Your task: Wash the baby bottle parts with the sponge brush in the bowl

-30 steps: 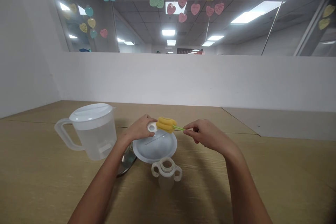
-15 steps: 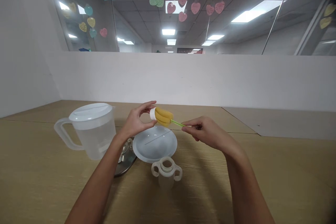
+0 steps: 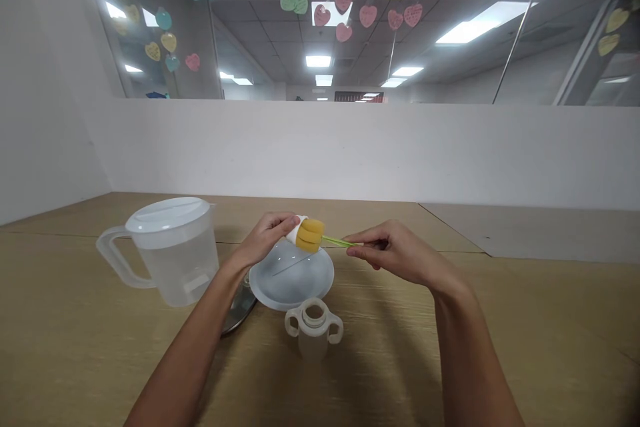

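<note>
My left hand (image 3: 267, 238) grips a small white cap (image 3: 296, 229) with thumb and fingers above the bowl. The yellow sponge head of a bottle brush (image 3: 310, 235) is pressed against the cap's open side; how deep it goes is hidden. My right hand (image 3: 387, 248) pinches the brush's thin green handle. Below them sits a white bowl (image 3: 293, 283), where a thin straight line shows across the inside. In front of it stands a translucent two-handled baby bottle (image 3: 314, 330), upright, with no lid on.
A large clear pitcher (image 3: 175, 260) with a white lid and handle stands at the left, with liquid in it. A round metal tray (image 3: 241, 310) lies partly behind my left forearm. A white wall (image 3: 350, 153) rises behind the wooden table (image 3: 390, 360).
My left hand has closed further round the cap and turned it, its fingers now over the top. The sponge has tilted and sits slightly lower. My right hand keeps its pinch.
</note>
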### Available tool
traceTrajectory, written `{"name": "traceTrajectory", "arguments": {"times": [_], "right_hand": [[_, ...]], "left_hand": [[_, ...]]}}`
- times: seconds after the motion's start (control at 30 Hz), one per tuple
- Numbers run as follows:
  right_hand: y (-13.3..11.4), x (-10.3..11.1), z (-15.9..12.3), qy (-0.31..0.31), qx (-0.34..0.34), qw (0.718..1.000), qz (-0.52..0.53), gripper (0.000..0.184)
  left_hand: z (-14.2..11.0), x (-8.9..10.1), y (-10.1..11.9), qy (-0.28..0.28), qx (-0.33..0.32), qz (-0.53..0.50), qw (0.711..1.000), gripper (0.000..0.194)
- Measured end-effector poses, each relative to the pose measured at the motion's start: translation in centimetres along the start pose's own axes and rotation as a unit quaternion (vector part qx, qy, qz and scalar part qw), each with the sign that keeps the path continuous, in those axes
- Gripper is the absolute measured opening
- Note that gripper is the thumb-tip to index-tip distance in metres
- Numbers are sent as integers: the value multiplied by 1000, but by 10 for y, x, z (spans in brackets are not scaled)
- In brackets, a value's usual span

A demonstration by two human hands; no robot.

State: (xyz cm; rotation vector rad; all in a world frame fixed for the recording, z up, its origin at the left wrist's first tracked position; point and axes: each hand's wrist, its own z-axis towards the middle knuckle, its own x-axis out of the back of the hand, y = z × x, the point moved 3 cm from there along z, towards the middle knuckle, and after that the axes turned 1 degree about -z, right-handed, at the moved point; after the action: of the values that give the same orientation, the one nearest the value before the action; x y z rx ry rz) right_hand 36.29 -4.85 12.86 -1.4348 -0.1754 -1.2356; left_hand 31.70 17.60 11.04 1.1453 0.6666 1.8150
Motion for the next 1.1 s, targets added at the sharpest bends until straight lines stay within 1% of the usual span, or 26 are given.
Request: {"name": "traceTrajectory", "arguments": {"times": [0.1,0.2,0.37,0.57,0.73,0.8,0.9,1.1], "right_hand": [[-2,-1,0,7,1,1000,-15,32],[-2,-2,1,-2,-4,1000,4,35],[-3,-6,2,-26,-8,999,30,37],[-7,-9,3,-39,-3,999,10,37],[-6,-9,5,-24,-7,1000,12,35],[-4,-8,5,-13,-5,1000,12,35],[-1,-6,5,-7,-4,1000,17,34],[1,-5,3,-12,9,1000,5,37]], "left_hand": [[-2,-2,9,-17,6,-5,1000,43],[-5,-2,16,0,-20,-24,1000,45],[-8,-1,18,27,-58,-35,997,50],[-9,-3,22,14,-65,-3,998,45],[-9,-4,24,17,-79,1,997,45],[-9,-4,25,20,-70,10,997,47],[-11,-1,25,13,-37,32,999,50],[-14,17,22,8,-1,53,999,49]]}}
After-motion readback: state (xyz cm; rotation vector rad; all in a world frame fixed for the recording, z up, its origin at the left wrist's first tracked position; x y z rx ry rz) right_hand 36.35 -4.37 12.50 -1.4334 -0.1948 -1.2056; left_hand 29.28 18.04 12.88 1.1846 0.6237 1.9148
